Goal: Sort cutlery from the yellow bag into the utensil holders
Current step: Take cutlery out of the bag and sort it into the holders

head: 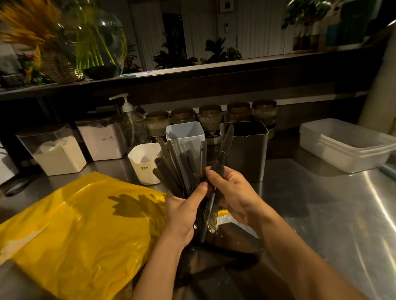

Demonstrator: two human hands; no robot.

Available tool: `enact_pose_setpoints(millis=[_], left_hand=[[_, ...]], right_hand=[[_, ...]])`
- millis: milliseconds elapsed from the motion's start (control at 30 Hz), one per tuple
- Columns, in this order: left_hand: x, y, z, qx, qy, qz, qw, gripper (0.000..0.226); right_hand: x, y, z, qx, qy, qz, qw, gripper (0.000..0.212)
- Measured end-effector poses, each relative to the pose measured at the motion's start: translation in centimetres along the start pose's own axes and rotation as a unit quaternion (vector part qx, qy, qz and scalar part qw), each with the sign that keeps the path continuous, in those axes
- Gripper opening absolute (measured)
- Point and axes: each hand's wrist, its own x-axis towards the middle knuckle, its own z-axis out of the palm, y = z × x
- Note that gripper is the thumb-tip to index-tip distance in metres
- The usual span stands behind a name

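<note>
A big yellow bag (72,232) lies on the steel counter to the left. My left hand (183,213) grips a fanned bundle of dark plastic cutlery (177,170) held upright above the bag's open end. My right hand (232,194) pinches one dark plastic knife (225,147) out of the same bundle. Behind the bundle stand three utensil holders: a small white one (143,164), a taller pale blue one (188,131) and a dark grey one (250,152). More dark cutlery (216,265) lies loose on the counter under my forearms.
Stacked white tubs (347,146) sit at the right. Flour containers (55,150), a pump bottle (127,122) and a row of jars (211,117) line the back. A shelf with a glass vase (101,43) and plants runs above. Bare steel counter (330,222) spreads to the right.
</note>
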Motion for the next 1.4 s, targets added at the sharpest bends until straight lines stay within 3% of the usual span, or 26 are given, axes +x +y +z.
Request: enact_pose_setpoints(millis=[167,467,667,867,967,1067,1200,1267,1333,1400], left_hand=[[0.0,0.0,0.0,0.021,0.012,-0.007,1.0,0.02],[-0.2,0.1,0.1,0.029,-0.03,-0.021,0.999,0.025],[0.0,0.2,0.0,0.018,0.004,-0.01,1.0,0.022],[0.6,-0.3,-0.4,-0.005,0.053,-0.018,0.998,0.026],[0.8,-0.5,-0.5,-0.014,0.08,-0.013,0.997,0.024],[0.8,-0.4,-0.6,-0.009,0.072,-0.007,0.997,0.024],[0.7,-0.5,-0.4,0.021,0.07,0.006,0.997,0.021],[0.8,-0.7,-0.6,0.019,0.076,0.002,0.997,0.022],[0.9,-0.7,-0.8,0.009,0.085,-0.008,0.996,0.021],[0.8,-0.5,-0.8,0.001,0.093,-0.019,0.996,0.019]], right_hand=[[0.1,0.0,0.3,-0.014,0.029,-0.024,0.999,0.031],[-0.1,-0.4,0.0,-0.027,-0.001,-0.044,0.999,0.033],[-0.2,-0.8,-0.4,-0.025,-0.002,-0.056,0.998,0.031],[-0.5,-1.3,-1.1,-0.015,0.012,-0.062,0.998,0.041],[-0.4,-1.6,-1.2,0.013,0.049,-0.063,0.997,0.025],[-0.2,-1.8,-1.0,0.082,0.088,-0.047,0.992,0.023],[0.0,-1.9,0.1,0.099,0.034,-0.019,0.994,0.016],[0.1,-2.7,0.8,0.112,0.051,-0.003,0.992,0.016],[0.1,-3.9,0.3,0.063,0.084,-0.022,0.994,0.02],[-0.3,-5.0,-0.8,-0.055,0.071,-0.09,0.992,0.025]])
